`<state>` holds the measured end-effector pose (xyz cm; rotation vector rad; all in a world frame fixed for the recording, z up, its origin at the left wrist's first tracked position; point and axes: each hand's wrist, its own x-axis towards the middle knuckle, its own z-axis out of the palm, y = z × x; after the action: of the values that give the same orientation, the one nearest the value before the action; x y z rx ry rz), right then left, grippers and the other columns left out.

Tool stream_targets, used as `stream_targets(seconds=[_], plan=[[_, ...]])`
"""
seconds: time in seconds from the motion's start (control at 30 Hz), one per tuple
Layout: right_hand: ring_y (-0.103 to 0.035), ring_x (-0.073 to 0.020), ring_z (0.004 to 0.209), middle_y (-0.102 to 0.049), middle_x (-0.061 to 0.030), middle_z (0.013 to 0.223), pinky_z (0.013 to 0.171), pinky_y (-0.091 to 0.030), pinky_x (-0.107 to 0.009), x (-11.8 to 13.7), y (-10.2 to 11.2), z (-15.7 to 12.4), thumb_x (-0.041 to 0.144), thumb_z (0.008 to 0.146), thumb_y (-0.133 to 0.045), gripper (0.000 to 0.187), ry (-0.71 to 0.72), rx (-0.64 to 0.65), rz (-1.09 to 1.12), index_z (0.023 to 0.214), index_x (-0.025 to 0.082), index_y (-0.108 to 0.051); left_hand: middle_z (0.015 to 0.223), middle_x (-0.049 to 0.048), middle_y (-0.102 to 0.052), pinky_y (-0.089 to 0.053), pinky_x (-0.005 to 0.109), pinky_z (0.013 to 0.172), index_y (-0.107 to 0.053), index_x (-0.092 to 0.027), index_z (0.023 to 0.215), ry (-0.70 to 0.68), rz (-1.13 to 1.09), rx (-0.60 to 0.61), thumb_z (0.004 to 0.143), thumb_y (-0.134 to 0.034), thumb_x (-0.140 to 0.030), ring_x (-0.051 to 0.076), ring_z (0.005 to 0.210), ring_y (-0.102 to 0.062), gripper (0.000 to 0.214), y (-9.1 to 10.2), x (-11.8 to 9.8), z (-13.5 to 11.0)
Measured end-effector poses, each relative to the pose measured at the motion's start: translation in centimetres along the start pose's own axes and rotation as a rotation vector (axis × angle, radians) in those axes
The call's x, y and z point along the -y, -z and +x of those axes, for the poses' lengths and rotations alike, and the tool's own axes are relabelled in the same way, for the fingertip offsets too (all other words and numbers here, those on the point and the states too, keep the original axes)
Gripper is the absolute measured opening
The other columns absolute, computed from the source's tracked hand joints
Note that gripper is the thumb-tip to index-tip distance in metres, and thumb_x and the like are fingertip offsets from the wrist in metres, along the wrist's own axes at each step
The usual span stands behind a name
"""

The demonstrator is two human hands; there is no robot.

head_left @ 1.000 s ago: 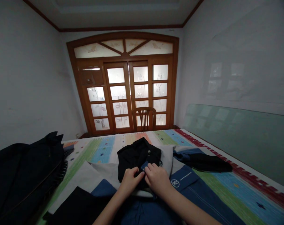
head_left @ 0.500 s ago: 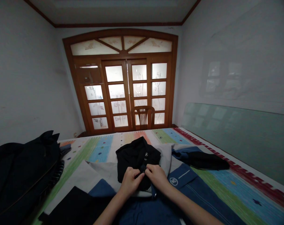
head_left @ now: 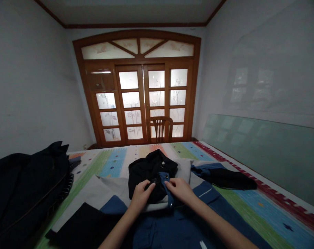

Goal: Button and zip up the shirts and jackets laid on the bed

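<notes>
A jacket [head_left: 162,224] in blue, grey and black lies spread on the table with its black hood or collar [head_left: 146,169] at the far end. My right hand [head_left: 181,190] pinches a narrow blue placket [head_left: 164,178] that has metal snap buttons. Just left of it, my left hand [head_left: 141,193] has thumb and fingertips closed on the black front edge beside the placket. A small gap separates the two edges. A black sleeve end [head_left: 232,178] rests at the right.
A dark garment [head_left: 24,190] is heaped at the left side of the table. The colourful striped tablecloth [head_left: 112,166] shows around the jacket. Beyond the far edge stands a wooden chair [head_left: 160,121], before wooden glazed doors [head_left: 115,100]. A pale glass panel [head_left: 263,148] leans along the right wall.
My hands have drawn slightly apart, the right one moving a little to the right. The blue placket is now folded up into view between them, showing its snap.
</notes>
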<state>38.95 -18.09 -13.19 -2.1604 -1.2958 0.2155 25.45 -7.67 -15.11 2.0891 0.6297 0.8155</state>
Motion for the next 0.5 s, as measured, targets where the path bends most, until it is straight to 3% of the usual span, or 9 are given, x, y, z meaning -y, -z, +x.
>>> stream_targets(seconds=[0.23, 0.5], plan=[[-0.06, -0.0229, 0.064, -0.065, -0.0118, 0.069, 0.049, -0.035, -0.025, 3.1, 1.2, -2.7, 0.044, 0.077, -0.04, 0.039, 0.039, 0.023, -0.468, 0.071, 0.016, -0.066, 0.061, 0.0008, -0.056, -0.039, 0.024, 0.057, -0.055, -0.016, 0.062, -0.003, -0.06, -0.065, 0.068, -0.046, -0.044, 0.016, 0.063, -0.052, 0.03, 1.1, 0.1, 0.7], [-0.061, -0.028, 0.073, -0.065, -0.0155, 0.077, 0.055, -0.041, -0.03, 4.4, 1.1, -3.8, 0.026, 0.078, -0.039, 0.029, -0.017, 0.069, -0.563, 0.078, 0.015, -0.066, 0.07, 0.003, -0.06, -0.041, 0.03, 0.07, -0.059, -0.017, 0.066, -0.029, -0.035, -0.207, 0.065, -0.048, -0.041, 0.018, 0.072, -0.055, 0.026, 3.5, -1.3, 1.4]])
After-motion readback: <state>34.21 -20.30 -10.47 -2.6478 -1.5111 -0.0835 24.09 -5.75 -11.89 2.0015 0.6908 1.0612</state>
